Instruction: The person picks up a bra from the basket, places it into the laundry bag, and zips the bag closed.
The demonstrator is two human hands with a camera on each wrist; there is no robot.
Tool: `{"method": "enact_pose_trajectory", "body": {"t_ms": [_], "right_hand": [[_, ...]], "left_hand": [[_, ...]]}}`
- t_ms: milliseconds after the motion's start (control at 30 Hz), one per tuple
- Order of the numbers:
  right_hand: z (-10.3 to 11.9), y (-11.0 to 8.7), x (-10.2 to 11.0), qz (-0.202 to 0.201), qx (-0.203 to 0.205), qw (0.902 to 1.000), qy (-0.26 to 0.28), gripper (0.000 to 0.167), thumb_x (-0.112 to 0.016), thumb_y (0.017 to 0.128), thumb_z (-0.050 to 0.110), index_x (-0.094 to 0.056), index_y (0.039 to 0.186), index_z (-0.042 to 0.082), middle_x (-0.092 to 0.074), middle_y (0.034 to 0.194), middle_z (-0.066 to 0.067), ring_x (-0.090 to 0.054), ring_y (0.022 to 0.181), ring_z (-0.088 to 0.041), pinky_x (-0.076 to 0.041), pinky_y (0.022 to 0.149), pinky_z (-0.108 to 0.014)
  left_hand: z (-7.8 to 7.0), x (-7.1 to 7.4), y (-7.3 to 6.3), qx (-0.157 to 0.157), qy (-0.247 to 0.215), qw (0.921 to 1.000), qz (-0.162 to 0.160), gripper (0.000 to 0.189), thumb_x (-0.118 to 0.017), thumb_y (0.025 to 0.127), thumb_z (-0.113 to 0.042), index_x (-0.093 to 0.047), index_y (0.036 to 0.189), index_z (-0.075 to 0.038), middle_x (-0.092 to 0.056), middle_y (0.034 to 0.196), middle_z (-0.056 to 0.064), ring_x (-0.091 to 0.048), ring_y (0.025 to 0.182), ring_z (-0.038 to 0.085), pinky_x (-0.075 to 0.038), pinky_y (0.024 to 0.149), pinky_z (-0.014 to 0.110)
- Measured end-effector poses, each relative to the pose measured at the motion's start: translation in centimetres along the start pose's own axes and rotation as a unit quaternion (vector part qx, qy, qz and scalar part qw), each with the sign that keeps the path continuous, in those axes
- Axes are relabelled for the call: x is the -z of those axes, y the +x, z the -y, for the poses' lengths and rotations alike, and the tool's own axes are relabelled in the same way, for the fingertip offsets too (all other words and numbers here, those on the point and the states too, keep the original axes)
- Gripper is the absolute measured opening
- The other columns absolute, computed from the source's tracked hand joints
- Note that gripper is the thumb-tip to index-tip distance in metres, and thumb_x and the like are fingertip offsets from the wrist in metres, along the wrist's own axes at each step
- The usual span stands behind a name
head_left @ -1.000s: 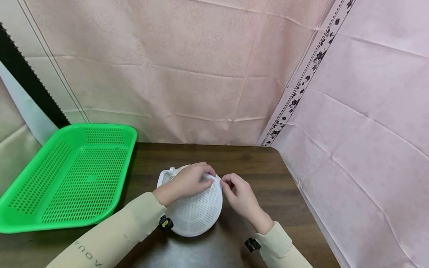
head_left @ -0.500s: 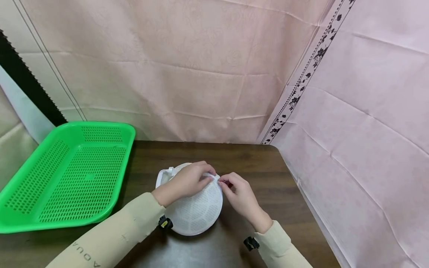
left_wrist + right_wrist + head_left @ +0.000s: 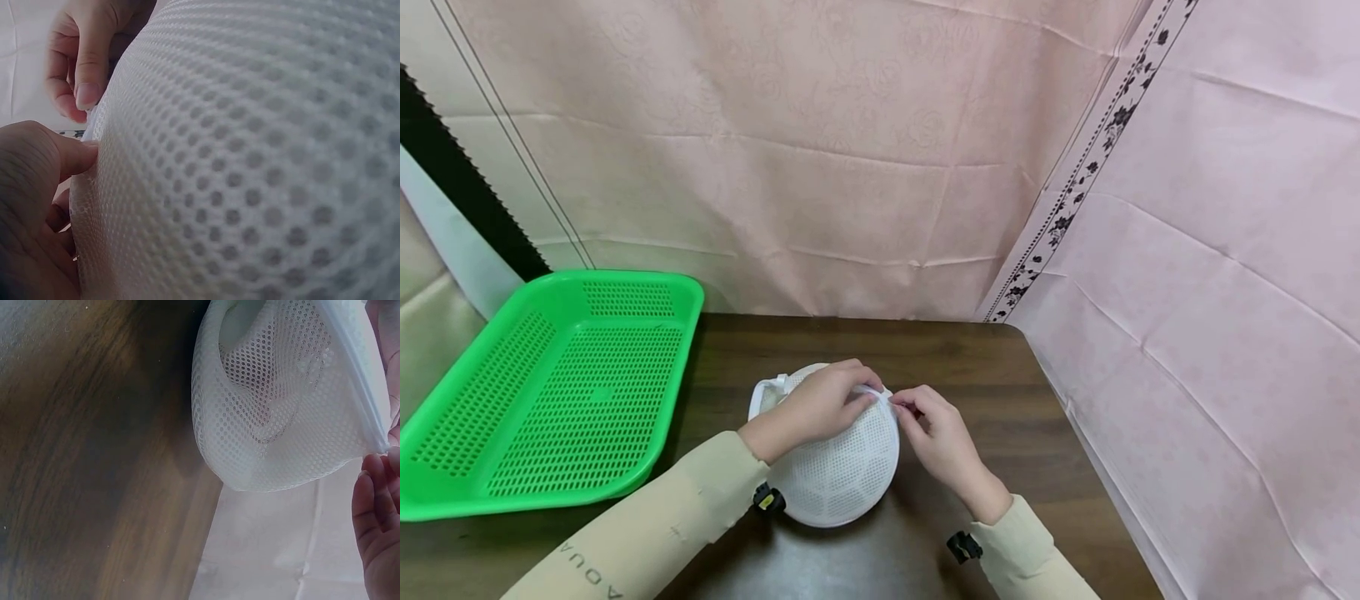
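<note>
A rounded white mesh laundry bag [image 3: 842, 479] stands on the brown table in the head view. My left hand [image 3: 820, 404] reaches over its top and grips the upper edge between thumb and fingers; in the left wrist view the thumb [image 3: 78, 156] presses on the mesh. At the bag's right edge, my right hand [image 3: 942, 437] pinches the end of the white zipper strip with thumb and forefinger. The right wrist view shows that zipper strip [image 3: 356, 375] running along the bag down to the fingertips. What lies between those fingertips is mostly hidden.
A green perforated plastic basket [image 3: 602, 396] stands to the left on the wooden table [image 3: 955, 354]. Pale pink patterned cloth [image 3: 820, 200] hangs behind the table, and more hangs along its right side. Small black cameras sit at both wrists.
Both hands keep their hold on the laundry bag, almost in place. The head view has shifted slightly.
</note>
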State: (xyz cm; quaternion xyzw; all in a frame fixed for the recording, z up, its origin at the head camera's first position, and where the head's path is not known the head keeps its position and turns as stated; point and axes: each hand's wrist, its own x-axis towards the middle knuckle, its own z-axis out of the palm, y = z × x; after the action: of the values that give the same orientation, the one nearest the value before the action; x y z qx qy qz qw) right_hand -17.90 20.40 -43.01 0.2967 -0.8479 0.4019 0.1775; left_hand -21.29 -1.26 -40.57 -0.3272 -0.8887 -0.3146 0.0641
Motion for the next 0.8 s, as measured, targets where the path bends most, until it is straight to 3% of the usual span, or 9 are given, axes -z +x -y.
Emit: {"method": "enact_pose_trajectory", "body": {"t_ms": [133,333,633,800], "right_hand": [[0.0,0.2,0.0,0.000,0.016,0.9999,-0.005,0.010,-0.066,0.091,0.006,-0.068,0.101,0.010,-0.062,0.092,0.002,-0.055,0.077,-0.011,-0.048,0.065,-0.025],[0.2,0.1,0.1,0.005,-0.003,0.9996,-0.028,0.010,-0.067,0.090,0.005,-0.064,0.099,0.011,-0.060,0.091,0.004,-0.055,0.078,-0.009,-0.049,0.067,-0.025],[0.3,0.3,0.0,-0.035,0.020,0.9986,-0.034,0.008,-0.065,0.091,0.004,-0.062,0.096,0.010,-0.060,0.088,0.003,-0.056,0.077,-0.008,-0.049,0.066,-0.024],[0.5,0.3,0.2,-0.046,0.007,0.9987,-0.023,0.006,-0.062,0.094,0.005,-0.061,0.097,0.010,-0.061,0.089,0.000,-0.056,0.078,-0.008,-0.049,0.066,-0.024]], "left_hand": [[0.0,0.0,0.0,-0.012,-0.001,0.9999,-0.004,0.010,-0.063,0.094,-0.020,-0.068,0.103,-0.019,-0.061,0.097,-0.010,-0.059,0.088,0.008,-0.049,0.080,0.030],[-0.2,0.2,0.1,-0.025,0.003,0.9996,-0.012,0.008,-0.061,0.096,-0.019,-0.068,0.099,-0.018,-0.060,0.093,-0.011,-0.058,0.084,0.006,-0.048,0.077,0.028],[-1.1,1.1,0.4,0.001,-0.002,0.9998,-0.019,0.007,-0.060,0.096,-0.018,-0.066,0.095,-0.020,-0.056,0.092,-0.013,-0.055,0.083,0.006,-0.047,0.075,0.028],[-1.5,1.4,0.5,0.012,-0.032,0.9988,-0.034,0.007,-0.059,0.097,-0.015,-0.064,0.095,-0.018,-0.055,0.092,-0.010,-0.055,0.082,0.008,-0.048,0.075,0.029]]}}
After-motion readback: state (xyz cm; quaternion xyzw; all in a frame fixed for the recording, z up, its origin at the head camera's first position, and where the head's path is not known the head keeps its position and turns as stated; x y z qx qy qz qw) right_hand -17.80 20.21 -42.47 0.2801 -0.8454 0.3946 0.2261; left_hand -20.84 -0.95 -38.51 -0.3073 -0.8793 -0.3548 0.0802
